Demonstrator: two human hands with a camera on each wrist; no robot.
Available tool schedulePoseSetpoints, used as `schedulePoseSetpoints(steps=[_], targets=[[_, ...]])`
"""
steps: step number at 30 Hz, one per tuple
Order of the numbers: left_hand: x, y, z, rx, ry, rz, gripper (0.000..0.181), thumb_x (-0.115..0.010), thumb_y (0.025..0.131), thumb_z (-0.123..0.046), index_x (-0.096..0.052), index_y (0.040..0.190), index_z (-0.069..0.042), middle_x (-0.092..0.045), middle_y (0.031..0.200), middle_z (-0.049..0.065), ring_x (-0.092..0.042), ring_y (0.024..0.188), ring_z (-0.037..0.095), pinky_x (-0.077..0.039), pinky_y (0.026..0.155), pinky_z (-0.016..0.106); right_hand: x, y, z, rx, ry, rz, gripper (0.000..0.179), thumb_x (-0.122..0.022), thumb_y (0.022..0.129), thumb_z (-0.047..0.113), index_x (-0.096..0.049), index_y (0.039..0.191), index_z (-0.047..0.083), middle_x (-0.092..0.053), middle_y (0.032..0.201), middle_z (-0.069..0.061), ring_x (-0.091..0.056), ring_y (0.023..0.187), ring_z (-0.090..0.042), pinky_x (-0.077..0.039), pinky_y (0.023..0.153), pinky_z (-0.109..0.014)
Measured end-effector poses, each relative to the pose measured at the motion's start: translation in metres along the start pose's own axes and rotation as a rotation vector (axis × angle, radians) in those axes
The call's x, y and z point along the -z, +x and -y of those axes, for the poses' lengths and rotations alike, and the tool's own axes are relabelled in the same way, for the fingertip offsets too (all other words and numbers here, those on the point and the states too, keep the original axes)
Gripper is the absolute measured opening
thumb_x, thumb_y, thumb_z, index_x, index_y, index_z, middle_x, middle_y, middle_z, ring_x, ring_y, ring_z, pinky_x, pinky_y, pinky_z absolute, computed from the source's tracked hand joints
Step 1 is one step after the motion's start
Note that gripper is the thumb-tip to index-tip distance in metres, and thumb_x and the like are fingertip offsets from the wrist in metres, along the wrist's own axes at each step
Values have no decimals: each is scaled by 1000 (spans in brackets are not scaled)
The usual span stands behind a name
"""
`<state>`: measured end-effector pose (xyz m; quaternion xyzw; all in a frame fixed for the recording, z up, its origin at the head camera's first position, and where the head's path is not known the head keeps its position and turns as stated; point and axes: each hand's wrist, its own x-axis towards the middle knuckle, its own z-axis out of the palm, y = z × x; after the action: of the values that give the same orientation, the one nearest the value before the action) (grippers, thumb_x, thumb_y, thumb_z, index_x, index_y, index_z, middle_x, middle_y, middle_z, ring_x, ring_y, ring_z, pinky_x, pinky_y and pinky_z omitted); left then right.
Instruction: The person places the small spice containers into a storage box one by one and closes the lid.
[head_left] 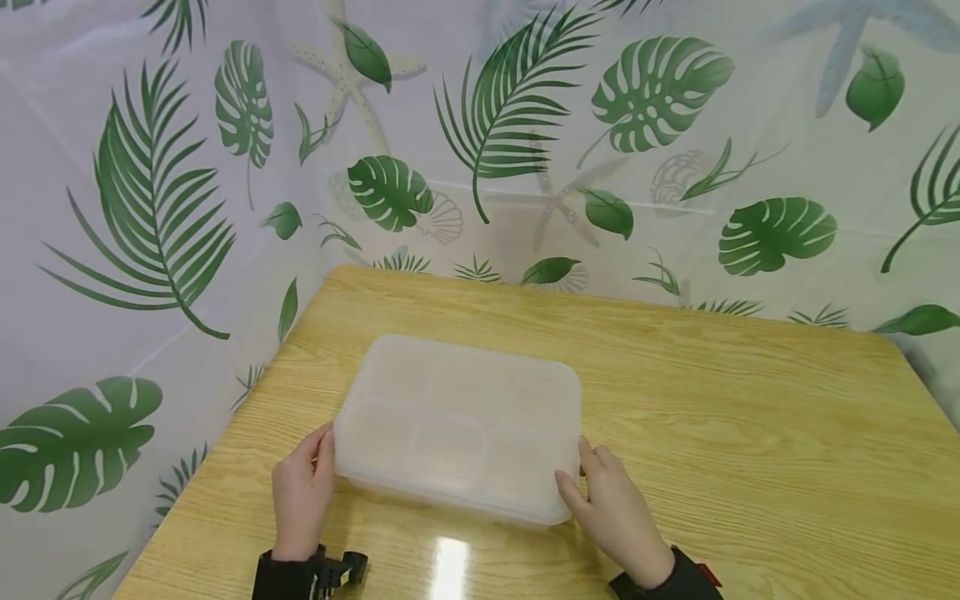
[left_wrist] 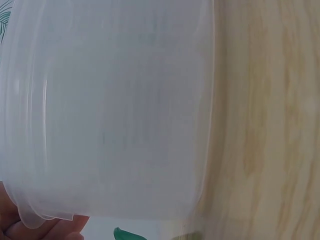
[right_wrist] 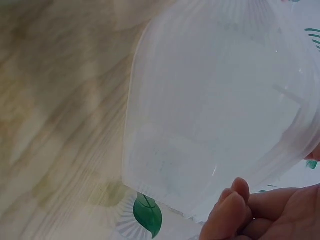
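Observation:
A translucent plastic storage container (head_left: 457, 425) with a frosted lid sits over the wooden table, turned slightly. Several rounded rectangular panels mark the lid. My left hand (head_left: 303, 492) grips its left edge; in the left wrist view, the fingers (left_wrist: 47, 231) curl at the rim by a corner. At the right edge, my right hand (head_left: 611, 508) holds the rim, thumb near the front corner. The right wrist view shows bent fingers (right_wrist: 227, 212) by the rim and the container's smooth side wall (right_wrist: 200, 95). No contents can be made out through the cloudy plastic.
The wooden table (head_left: 712, 417) extends well to the right and behind the container. A white sheet (head_left: 525, 192) printed with green leaves and starfish hangs along the back and left sides. Dark sleeves and a wrist-worn device (head_left: 348, 568) show at the front.

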<state>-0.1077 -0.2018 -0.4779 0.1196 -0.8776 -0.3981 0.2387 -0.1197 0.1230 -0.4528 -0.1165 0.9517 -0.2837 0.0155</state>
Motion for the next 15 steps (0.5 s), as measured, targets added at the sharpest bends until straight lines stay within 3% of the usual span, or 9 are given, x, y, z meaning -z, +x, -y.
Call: schedulePoseSetpoints(steps=[11,15], targets=[[0,3,-1,15,-34,37,31,-44,94,-15,-59,109,8,-61,100,24,-60,85,31,-49,63,40,1,2,-2,9,-1,10,57,-52,89,25,-36,125,-17,-48,83,-8,-37,63,-13,-34,51,-23],[1,4,0,24,-40,86,33,-42,95,-16,-57,112,8,-59,103,24,-59,89,31,-49,67,41,3,2,-3,13,-6,22,58,-51,90,27,-36,126,-16,-49,87,-10,-41,65,-14,-36,53,-24]])
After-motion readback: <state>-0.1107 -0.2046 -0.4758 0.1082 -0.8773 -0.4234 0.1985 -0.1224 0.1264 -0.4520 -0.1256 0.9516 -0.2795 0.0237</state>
